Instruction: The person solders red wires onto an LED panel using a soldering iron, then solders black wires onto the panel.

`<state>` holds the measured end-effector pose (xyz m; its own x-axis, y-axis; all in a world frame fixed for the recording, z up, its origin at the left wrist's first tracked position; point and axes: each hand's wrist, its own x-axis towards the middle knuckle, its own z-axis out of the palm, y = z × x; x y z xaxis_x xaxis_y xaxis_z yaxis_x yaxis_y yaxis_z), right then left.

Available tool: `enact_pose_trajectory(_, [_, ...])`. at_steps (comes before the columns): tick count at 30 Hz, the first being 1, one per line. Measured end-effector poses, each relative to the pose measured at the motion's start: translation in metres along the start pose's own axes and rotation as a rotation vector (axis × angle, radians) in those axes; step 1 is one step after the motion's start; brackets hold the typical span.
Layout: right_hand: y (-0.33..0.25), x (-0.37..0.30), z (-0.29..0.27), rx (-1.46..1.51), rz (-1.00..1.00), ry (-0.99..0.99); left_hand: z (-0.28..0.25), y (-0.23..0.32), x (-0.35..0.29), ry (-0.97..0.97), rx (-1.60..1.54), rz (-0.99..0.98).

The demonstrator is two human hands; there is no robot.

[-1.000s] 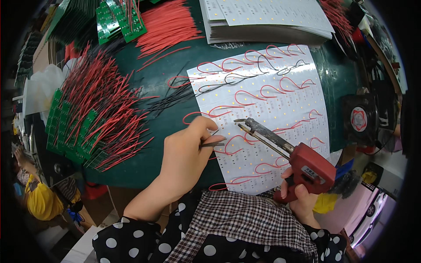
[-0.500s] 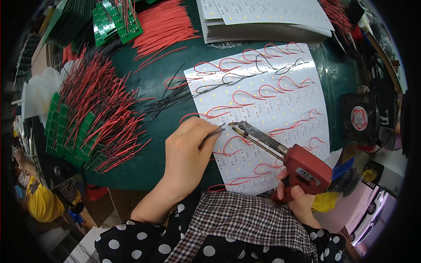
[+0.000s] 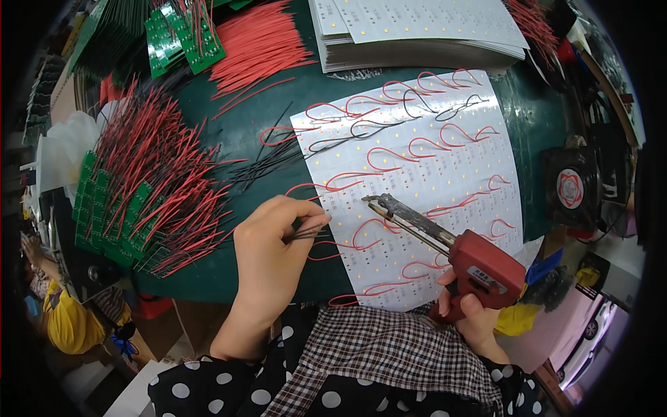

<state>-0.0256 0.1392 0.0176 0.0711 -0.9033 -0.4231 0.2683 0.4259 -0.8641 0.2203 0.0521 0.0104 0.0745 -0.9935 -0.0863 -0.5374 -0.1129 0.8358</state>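
A white LED circuit-board sheet (image 3: 445,167) lies in front of me, with rows of looped red wires (image 3: 389,154) and some black wires (image 3: 361,128) across it. My left hand (image 3: 271,250) is just off the sheet's left edge, thumb and fingers pinched on a few thin black wires (image 3: 306,232). In my right hand (image 3: 467,309) is a red soldering gun (image 3: 490,271), gripped by its handle. Its dark tip (image 3: 368,199) points left over the middle of the sheet, beside a thin metal guide tube; whether it touches the sheet I cannot tell.
Green circuit boards (image 3: 104,208) under many red and black wires stand at the left. Loose red wires (image 3: 257,48) and a stack of white sheets (image 3: 417,52) are at the back. A dark box-shaped device (image 3: 571,184) is on the right. A person in yellow (image 3: 73,323) shows far left.
My left hand has drawn back to the left, away from the soldering tip, still pinching black wires. The soldering gun stays almost where it was.
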Motion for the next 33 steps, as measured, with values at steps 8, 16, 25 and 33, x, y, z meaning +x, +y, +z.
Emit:
enact_pose_trajectory(8, [0.001, 0.000, -0.001, -0.006, -0.040, 0.067, -0.010, -0.005, -0.015, -0.169, -0.043, -0.123])
enact_pose_trajectory(16, [0.001, 0.001, 0.001, -0.008, -0.057, 0.067, -0.015, -0.015, -0.019, -0.311, -0.131, -0.016])
enact_pose_trajectory(25, [0.003, -0.001, -0.003, -0.030, -0.011, 0.069, -0.013, -0.012, -0.022, -0.340, 0.178, 0.195])
enact_pose_trajectory(33, [0.002, -0.003, -0.003, -0.034, -0.020, 0.073, -0.020, -0.017, -0.027, -0.413, 0.375, 0.317])
